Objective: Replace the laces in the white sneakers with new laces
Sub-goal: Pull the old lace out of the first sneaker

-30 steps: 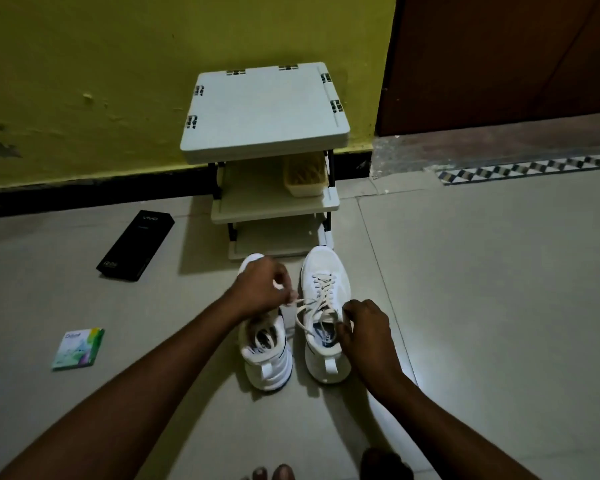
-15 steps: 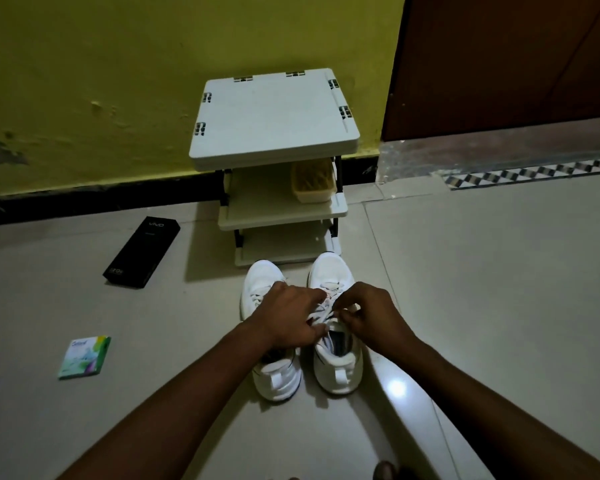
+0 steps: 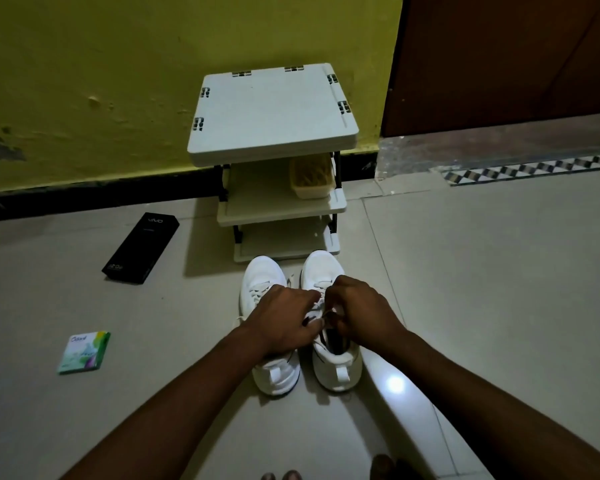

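On the floor [image 3: 482, 289], a green packet [image 3: 84, 351] and a black box [image 3: 141, 247] lie well left of the rack [image 3: 274, 112] by the wall. Just before the rack, two white shoes stand side by side, toes to it: the left shoe [image 3: 262, 275] and the right shoe [image 3: 338, 370]. The left hand [image 3: 284, 320], reaching over the left shoe, and the right hand [image 3: 361, 313] meet above the right shoe's tongue, both with curled fingers pinching its lace [image 3: 320, 303].

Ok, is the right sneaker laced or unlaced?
Laced: the lace crisscrosses the right sneaker; left hand and right hand pinch it.
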`<state>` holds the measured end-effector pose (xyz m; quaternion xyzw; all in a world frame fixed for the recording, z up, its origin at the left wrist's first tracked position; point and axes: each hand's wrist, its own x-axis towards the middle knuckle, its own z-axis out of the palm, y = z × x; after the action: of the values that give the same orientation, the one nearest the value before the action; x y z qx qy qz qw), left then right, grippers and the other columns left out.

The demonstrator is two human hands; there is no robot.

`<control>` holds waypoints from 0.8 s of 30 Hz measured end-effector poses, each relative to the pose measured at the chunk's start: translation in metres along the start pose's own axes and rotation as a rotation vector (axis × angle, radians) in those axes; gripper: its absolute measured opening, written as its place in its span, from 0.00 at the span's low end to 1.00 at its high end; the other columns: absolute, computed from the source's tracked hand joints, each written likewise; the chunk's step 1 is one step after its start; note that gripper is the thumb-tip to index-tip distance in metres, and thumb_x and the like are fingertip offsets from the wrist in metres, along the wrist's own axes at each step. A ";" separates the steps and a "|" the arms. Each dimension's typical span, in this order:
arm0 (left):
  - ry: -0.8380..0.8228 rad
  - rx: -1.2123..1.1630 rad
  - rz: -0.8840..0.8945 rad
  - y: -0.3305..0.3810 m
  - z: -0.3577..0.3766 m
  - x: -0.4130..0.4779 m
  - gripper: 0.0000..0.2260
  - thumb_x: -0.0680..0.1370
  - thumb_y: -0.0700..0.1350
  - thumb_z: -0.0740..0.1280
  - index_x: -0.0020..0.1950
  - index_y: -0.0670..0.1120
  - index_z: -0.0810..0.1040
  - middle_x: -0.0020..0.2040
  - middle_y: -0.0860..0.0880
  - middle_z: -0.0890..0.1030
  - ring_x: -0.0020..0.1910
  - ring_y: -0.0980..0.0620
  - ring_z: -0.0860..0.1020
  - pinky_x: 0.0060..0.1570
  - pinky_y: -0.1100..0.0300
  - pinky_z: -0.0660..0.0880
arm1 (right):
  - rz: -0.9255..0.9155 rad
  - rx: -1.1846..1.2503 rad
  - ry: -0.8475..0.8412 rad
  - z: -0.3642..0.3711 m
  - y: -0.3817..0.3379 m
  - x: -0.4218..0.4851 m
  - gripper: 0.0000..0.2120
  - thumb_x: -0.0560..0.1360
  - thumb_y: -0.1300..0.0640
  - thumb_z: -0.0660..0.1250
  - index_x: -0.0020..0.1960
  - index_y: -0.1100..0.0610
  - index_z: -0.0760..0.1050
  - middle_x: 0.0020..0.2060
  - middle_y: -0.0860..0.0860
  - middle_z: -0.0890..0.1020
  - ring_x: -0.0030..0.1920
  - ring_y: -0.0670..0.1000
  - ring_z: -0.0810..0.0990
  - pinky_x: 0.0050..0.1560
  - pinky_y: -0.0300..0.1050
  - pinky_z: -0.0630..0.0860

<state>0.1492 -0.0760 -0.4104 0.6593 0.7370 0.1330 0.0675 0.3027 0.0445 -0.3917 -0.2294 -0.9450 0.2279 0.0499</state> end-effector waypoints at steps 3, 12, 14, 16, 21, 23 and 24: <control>-0.004 -0.008 -0.023 0.001 0.001 -0.001 0.13 0.76 0.59 0.62 0.47 0.50 0.76 0.41 0.51 0.82 0.39 0.50 0.79 0.38 0.56 0.66 | -0.034 -0.073 -0.031 0.000 -0.002 0.003 0.09 0.74 0.53 0.71 0.51 0.54 0.76 0.49 0.49 0.74 0.47 0.52 0.76 0.38 0.46 0.71; 0.017 0.009 0.001 0.000 -0.001 -0.003 0.18 0.73 0.63 0.59 0.46 0.50 0.76 0.39 0.51 0.82 0.40 0.50 0.79 0.39 0.54 0.70 | -0.051 -0.053 0.022 0.006 0.000 0.001 0.14 0.71 0.50 0.74 0.50 0.58 0.76 0.47 0.52 0.78 0.43 0.55 0.78 0.41 0.47 0.75; 0.006 0.018 0.004 0.002 -0.003 -0.002 0.19 0.73 0.64 0.57 0.47 0.50 0.76 0.40 0.51 0.82 0.40 0.49 0.79 0.41 0.53 0.72 | -0.034 -0.033 0.034 0.006 -0.002 0.002 0.12 0.71 0.53 0.74 0.49 0.58 0.76 0.46 0.53 0.78 0.43 0.55 0.79 0.40 0.44 0.71; -0.010 0.019 -0.001 0.003 -0.004 -0.001 0.22 0.73 0.65 0.55 0.49 0.50 0.77 0.41 0.51 0.83 0.42 0.49 0.80 0.42 0.54 0.73 | -0.019 -0.003 0.062 0.005 -0.004 0.001 0.10 0.70 0.55 0.74 0.47 0.57 0.76 0.44 0.52 0.79 0.42 0.55 0.78 0.39 0.44 0.70; -0.043 -0.039 -0.049 -0.001 -0.003 -0.001 0.25 0.73 0.66 0.57 0.57 0.49 0.79 0.47 0.52 0.85 0.45 0.50 0.82 0.46 0.51 0.77 | -0.021 0.073 0.012 0.001 -0.007 -0.003 0.19 0.69 0.57 0.72 0.54 0.53 0.65 0.44 0.51 0.74 0.44 0.54 0.72 0.39 0.50 0.73; -0.057 -0.021 -0.039 -0.001 -0.005 0.000 0.25 0.73 0.66 0.57 0.57 0.50 0.79 0.47 0.52 0.85 0.46 0.50 0.82 0.45 0.51 0.77 | -0.042 0.137 -0.070 -0.005 -0.001 0.002 0.21 0.69 0.61 0.73 0.54 0.52 0.64 0.43 0.50 0.73 0.44 0.53 0.72 0.37 0.48 0.71; -0.062 -0.009 -0.029 0.000 -0.006 0.001 0.25 0.73 0.66 0.58 0.57 0.50 0.79 0.46 0.52 0.85 0.45 0.50 0.82 0.45 0.52 0.77 | -0.058 0.185 -0.120 -0.009 0.004 0.006 0.21 0.69 0.64 0.72 0.53 0.52 0.64 0.42 0.50 0.75 0.43 0.53 0.74 0.36 0.48 0.70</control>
<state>0.1474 -0.0757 -0.4048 0.6522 0.7433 0.1149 0.0949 0.3003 0.0539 -0.3854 -0.1825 -0.9273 0.3261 0.0210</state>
